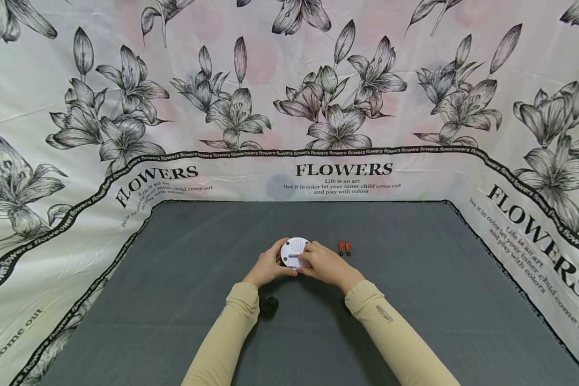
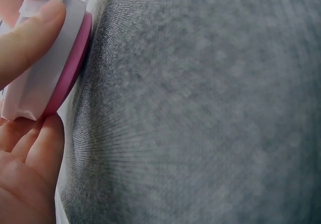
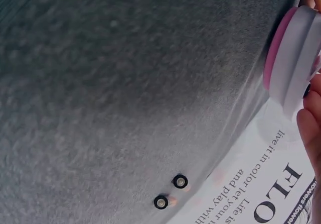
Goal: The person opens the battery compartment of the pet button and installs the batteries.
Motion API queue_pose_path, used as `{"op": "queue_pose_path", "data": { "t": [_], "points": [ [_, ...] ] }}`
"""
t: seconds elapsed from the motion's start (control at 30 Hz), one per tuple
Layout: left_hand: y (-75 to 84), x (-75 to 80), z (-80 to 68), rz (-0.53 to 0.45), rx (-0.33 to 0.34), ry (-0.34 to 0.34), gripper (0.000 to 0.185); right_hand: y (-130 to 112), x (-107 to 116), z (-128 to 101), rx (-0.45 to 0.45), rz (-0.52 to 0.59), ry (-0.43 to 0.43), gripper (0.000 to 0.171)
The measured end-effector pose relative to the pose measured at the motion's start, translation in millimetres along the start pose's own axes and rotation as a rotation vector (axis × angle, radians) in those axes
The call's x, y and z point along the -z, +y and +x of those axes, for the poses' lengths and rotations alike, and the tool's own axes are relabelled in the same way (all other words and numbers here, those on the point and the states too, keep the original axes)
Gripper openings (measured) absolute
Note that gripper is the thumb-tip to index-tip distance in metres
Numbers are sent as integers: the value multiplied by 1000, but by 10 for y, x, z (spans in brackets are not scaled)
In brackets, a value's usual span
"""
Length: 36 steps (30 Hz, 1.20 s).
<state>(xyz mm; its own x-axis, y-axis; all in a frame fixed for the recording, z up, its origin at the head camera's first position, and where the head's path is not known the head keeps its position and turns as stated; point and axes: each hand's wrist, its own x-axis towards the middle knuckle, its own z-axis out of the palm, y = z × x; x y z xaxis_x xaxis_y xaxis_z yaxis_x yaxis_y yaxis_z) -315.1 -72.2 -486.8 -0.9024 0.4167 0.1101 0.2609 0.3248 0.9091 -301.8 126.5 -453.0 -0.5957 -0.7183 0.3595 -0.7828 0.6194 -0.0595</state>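
A round white device (image 1: 294,248) with a perforated back and a slot-like recess is held up between both hands over the grey cloth. Its other face has a pink edge (image 2: 70,68), turned toward the cloth in the left wrist view. The left hand (image 1: 268,265) grips its left side, thumb along the lower edge. On the right, the right hand (image 1: 327,264) has its fingertips at the recess and its thumb by the lower rim. Those fingers partly cover the recess, so its inside cannot be made out. The device (image 3: 293,58) also shows edge-on in the right wrist view.
Two small red batteries (image 1: 344,248) with black ends lie side by side on the grey cloth (image 1: 212,241), right of the device. A white floral fabric (image 1: 342,182) with printed text rises behind and at both sides. Dark round objects sit by both cuffs.
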Motion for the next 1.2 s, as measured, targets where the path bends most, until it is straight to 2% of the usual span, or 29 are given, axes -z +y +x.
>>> {"op": "queue_pose_path", "data": {
  "t": [0.2, 0.43, 0.53, 0.77, 0.8, 0.97, 1.03, 1.2],
  "points": [
    [53, 5, -38, -23, 6, -10, 95, -8, -6, 22, -46, 21, -38, 26],
    [340, 46, -167, -43, 14, -34, 90, 6, 37, -14, -116, 106, -28, 26],
    [381, 48, -180, -46, 21, -30, 89, 33, 72, -41, -158, 138, -21, 26],
    [334, 44, -149, -53, 6, -9, 89, 175, 184, -170, -267, 194, 27, 28],
    [280, 39, -126, -54, 6, -4, 90, 205, 208, -201, -276, 190, 39, 28],
    [282, 51, -127, -61, 22, -1, 91, 410, 322, -416, -296, 170, 83, 28],
    [335, 59, -155, -58, 25, -6, 90, 491, 362, -518, -316, 172, 80, 28],
    [334, 57, -168, -50, 27, -10, 90, 668, 435, -761, -402, 171, 53, 27]
  ]
}}
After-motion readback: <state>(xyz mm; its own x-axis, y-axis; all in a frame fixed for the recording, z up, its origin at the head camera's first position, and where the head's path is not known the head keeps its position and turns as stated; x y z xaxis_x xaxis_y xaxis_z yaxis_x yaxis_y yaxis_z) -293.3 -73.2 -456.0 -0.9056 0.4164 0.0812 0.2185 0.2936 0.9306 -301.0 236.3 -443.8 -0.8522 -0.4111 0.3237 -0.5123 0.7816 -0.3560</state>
